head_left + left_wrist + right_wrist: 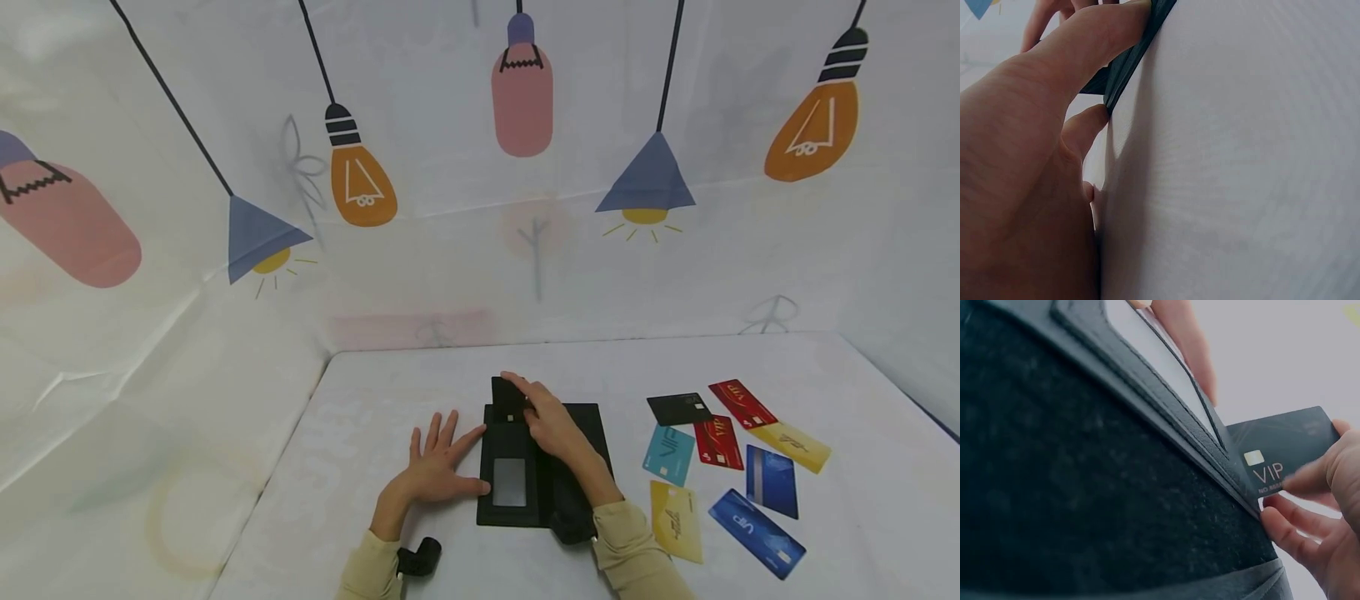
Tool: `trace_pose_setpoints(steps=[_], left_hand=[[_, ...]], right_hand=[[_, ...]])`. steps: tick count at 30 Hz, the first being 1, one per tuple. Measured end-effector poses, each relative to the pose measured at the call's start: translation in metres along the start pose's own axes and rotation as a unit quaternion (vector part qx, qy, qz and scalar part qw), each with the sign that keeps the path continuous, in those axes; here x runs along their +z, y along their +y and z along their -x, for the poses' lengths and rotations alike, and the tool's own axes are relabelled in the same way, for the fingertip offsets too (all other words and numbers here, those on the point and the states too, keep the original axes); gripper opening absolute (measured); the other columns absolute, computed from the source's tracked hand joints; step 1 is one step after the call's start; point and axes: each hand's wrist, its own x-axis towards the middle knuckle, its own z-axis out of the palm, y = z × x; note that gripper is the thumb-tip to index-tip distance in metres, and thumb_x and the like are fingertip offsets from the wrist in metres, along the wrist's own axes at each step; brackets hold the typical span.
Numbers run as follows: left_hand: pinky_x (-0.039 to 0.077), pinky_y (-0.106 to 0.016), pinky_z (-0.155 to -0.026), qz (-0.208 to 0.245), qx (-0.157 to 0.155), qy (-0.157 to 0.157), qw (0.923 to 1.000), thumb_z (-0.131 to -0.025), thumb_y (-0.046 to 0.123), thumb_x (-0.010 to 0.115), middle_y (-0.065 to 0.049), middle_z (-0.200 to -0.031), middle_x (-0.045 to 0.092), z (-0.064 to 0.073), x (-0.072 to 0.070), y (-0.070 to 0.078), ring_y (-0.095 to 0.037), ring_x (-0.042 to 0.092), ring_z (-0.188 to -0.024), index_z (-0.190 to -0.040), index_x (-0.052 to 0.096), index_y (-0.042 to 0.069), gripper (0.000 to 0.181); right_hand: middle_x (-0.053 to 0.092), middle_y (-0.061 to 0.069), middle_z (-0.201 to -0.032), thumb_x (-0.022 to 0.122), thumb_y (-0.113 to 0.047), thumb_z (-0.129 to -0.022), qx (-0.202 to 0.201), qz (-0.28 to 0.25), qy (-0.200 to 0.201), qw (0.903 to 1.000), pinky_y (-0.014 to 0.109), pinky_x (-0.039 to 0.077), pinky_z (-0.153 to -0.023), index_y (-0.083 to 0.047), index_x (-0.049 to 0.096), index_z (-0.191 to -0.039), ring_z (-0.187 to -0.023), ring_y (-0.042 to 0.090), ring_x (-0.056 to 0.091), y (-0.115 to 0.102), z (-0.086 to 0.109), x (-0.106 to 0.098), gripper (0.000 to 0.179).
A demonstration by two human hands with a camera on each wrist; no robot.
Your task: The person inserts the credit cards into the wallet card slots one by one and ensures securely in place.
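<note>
A black wallet [508, 442] lies unfolded on the white table, with a clear window on its left half. From the wallet's top edge a black VIP card [1300, 434] sticks out, its lower part inside a slot. My right hand [553, 427] pinches this card between thumb and fingers at its outer side. My left hand [435, 472] lies to the left with its fingers spread, and its thumb and index finger touch the wallet's left edge. In the left wrist view, the wallet's edge [1125, 72] shows dark beside the fingers, and most of the wallet is hidden.
Several loose cards are scattered to the right: a black card [678, 409], a teal card [669, 455], red cards [718, 442], gold cards [676, 521] and blue cards [757, 533]. Behind the table [420, 379] hangs a white sheet [450, 267] printed with lamps.
</note>
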Motion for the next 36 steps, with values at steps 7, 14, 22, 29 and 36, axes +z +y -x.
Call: trace_pose_setpoints(steps=[7, 14, 22, 29, 36], left_hand=[[-0.008, -0.067, -0.114, 0.0, 0.003, -0.004, 1.0, -0.082, 0.061, 0.069, -0.016, -0.166, 0.003, 0.001, -0.001, 0.002, -0.04, -0.008, -0.151, -0.155, 0.032, 0.03, 0.087], [-0.01, -0.068, -0.113, 0.001, 0.012, -0.006, 0.9999, -0.082, 0.061, 0.068, -0.018, -0.166, 0.003, 0.002, 0.0, 0.003, -0.042, -0.008, -0.151, -0.155, 0.031, 0.031, 0.087], [-0.009, -0.067, -0.113, 0.007, 0.003, -0.001, 1.0, -0.082, 0.059, 0.069, -0.017, -0.166, 0.004, 0.003, -0.002, 0.004, -0.041, -0.008, -0.151, -0.155, 0.034, 0.029, 0.086], [-0.008, -0.067, -0.114, 0.005, -0.001, -0.001, 1.0, -0.081, 0.06, 0.07, -0.017, -0.166, 0.004, 0.003, -0.003, 0.004, -0.041, -0.007, -0.151, -0.155, 0.034, 0.029, 0.087], [-0.008, -0.067, -0.114, 0.008, 0.0, -0.001, 1.0, -0.081, 0.06, 0.069, -0.016, -0.166, 0.003, 0.002, -0.002, 0.003, -0.04, -0.008, -0.151, -0.155, 0.034, 0.031, 0.087]], right_hand=[[0.054, 0.01, -0.113, 0.068, -0.01, -0.094, 0.051, -0.003, -0.011, 0.9986, 0.039, 0.046, -0.074, -0.03, 0.041, -0.15, -0.087, 0.022, 0.052, -0.002, -0.002, 0.003, 0.066], [0.052, 0.013, -0.119, 0.072, -0.011, -0.09, 0.068, 0.001, -0.014, 0.9976, 0.043, 0.049, -0.078, -0.027, 0.04, -0.15, -0.09, 0.024, 0.053, 0.001, -0.006, 0.006, 0.07], [0.052, 0.017, -0.12, 0.072, -0.009, -0.09, 0.08, 0.0, -0.017, 0.9967, 0.048, 0.05, -0.083, -0.022, 0.04, -0.15, -0.092, 0.027, 0.056, 0.001, -0.013, 0.007, 0.07], [0.052, 0.019, -0.12, 0.071, -0.008, -0.09, 0.086, 0.003, -0.025, 0.996, 0.051, 0.05, -0.086, -0.02, 0.04, -0.15, -0.094, 0.029, 0.056, -0.001, -0.016, 0.006, 0.068], [0.052, 0.019, -0.121, 0.071, -0.009, -0.09, 0.091, 0.008, -0.038, 0.995, 0.051, 0.05, -0.089, -0.02, 0.04, -0.15, -0.097, 0.029, 0.055, 0.0, -0.016, 0.005, 0.069]])
